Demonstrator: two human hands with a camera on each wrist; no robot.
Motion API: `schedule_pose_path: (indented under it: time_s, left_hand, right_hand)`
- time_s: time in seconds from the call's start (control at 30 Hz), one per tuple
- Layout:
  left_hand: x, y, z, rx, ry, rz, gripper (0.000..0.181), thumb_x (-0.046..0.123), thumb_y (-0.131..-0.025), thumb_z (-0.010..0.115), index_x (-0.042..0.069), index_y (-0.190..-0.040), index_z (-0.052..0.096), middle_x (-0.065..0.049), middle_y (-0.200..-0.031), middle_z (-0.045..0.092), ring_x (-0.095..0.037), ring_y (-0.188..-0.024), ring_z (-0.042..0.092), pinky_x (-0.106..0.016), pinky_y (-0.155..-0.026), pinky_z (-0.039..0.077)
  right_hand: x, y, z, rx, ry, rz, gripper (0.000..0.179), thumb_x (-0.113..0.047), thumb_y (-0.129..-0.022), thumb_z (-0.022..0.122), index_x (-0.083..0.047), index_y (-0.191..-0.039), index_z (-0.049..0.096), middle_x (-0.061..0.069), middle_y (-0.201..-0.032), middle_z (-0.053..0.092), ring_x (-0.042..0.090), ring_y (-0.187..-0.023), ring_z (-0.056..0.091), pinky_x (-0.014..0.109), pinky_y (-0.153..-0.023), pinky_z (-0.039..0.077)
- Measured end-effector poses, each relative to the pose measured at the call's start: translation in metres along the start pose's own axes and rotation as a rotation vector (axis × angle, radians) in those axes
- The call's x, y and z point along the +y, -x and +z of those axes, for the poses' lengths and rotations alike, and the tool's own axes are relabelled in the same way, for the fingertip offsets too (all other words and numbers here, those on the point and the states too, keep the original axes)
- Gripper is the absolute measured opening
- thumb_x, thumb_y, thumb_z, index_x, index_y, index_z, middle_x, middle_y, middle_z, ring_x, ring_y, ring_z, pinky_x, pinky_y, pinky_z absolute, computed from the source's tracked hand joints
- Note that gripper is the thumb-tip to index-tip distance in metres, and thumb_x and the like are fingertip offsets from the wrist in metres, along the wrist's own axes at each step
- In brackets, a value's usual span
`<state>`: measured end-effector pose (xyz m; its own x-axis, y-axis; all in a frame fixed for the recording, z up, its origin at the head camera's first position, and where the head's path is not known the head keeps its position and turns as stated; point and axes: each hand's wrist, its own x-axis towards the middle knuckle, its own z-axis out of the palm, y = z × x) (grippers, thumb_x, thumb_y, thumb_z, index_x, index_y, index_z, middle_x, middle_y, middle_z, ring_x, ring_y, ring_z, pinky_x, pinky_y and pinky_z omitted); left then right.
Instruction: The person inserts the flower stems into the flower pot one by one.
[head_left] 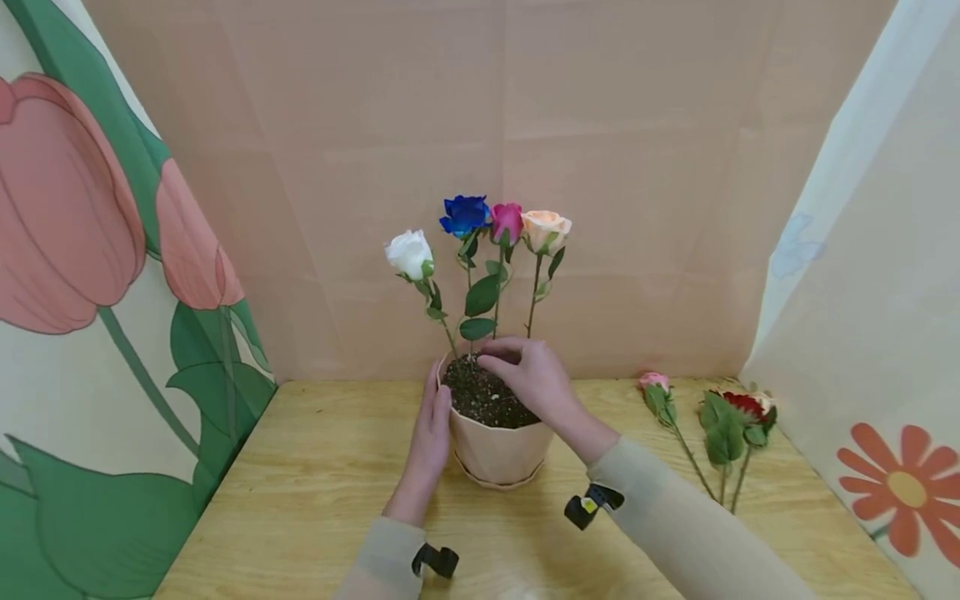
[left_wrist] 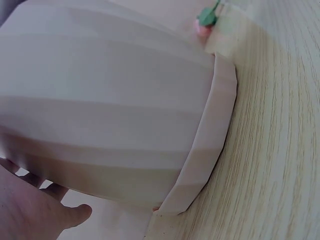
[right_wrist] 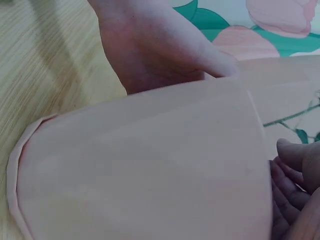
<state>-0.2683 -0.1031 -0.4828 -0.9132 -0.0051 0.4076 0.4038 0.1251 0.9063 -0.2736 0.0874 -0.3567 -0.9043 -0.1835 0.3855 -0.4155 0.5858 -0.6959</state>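
A pale pink faceted flower pot [head_left: 498, 450] with dark soil [head_left: 487, 400] stands on a matching saucer [left_wrist: 200, 145]. Fairly straight fingers of my left hand [head_left: 429, 425] rest along the pot's left side, with the thumb at its front. Over the soil, my right hand [head_left: 536, 379] pinches the lower stem of the blue rose [head_left: 465, 216] between thumb and forefinger. A white rose [head_left: 409, 254] leans left in the pot. A magenta rose [head_left: 507, 222] and a peach rose [head_left: 546, 230] rise at the back right, their stem bases partly hidden by my right hand.
On the wooden table [head_left: 300, 492], a pink rose [head_left: 654, 381] lies to the right. Beside it are a dark red rose [head_left: 744, 406] and a partly covered pale rose [head_left: 765, 402]. A pinkish backdrop [head_left: 375, 125] hangs behind the pot, with flower-printed panels at both sides.
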Motion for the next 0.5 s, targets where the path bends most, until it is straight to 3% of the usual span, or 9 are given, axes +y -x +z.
schedule_pose_path:
  time_s: [0.2,0.37,0.5]
  left_hand:
    - [-0.001,-0.001,0.001,-0.001,-0.016,-0.021,0.055,0.038,-0.123,0.031,0.034,-0.177,0.023,-0.004,-0.181,0.026,-0.034,-0.165,0.024,-0.064,-0.132,0.020]
    - [0.003,0.000,0.000,0.003,-0.030,-0.033,0.056,0.038,-0.123,0.031,0.033,-0.178,0.022,-0.005,-0.182,0.024,-0.036,-0.165,0.023,-0.065,-0.131,0.020]
    - [0.004,0.000,0.000,0.003,-0.025,-0.033,0.056,0.036,-0.123,0.031,0.030,-0.178,0.022,-0.005,-0.182,0.024,-0.035,-0.166,0.022,-0.063,-0.132,0.020]
  right_hand:
    - [0.014,0.020,-0.031,0.058,0.048,-0.022,0.023,-0.024,-0.102,0.083,-0.008,-0.119,0.086,0.007,-0.111,0.083,0.024,-0.096,0.078,0.048,-0.084,0.064]
    - [0.029,0.037,-0.061,0.082,0.100,0.023,0.027,-0.027,-0.105,0.081,-0.009,-0.124,0.084,0.009,-0.114,0.083,0.024,-0.094,0.078,0.047,-0.078,0.063]
    - [0.044,0.050,-0.085,0.086,0.163,0.065,0.034,-0.034,-0.108,0.077,-0.011,-0.132,0.081,0.008,-0.116,0.083,0.023,-0.095,0.078,0.048,-0.081,0.061]
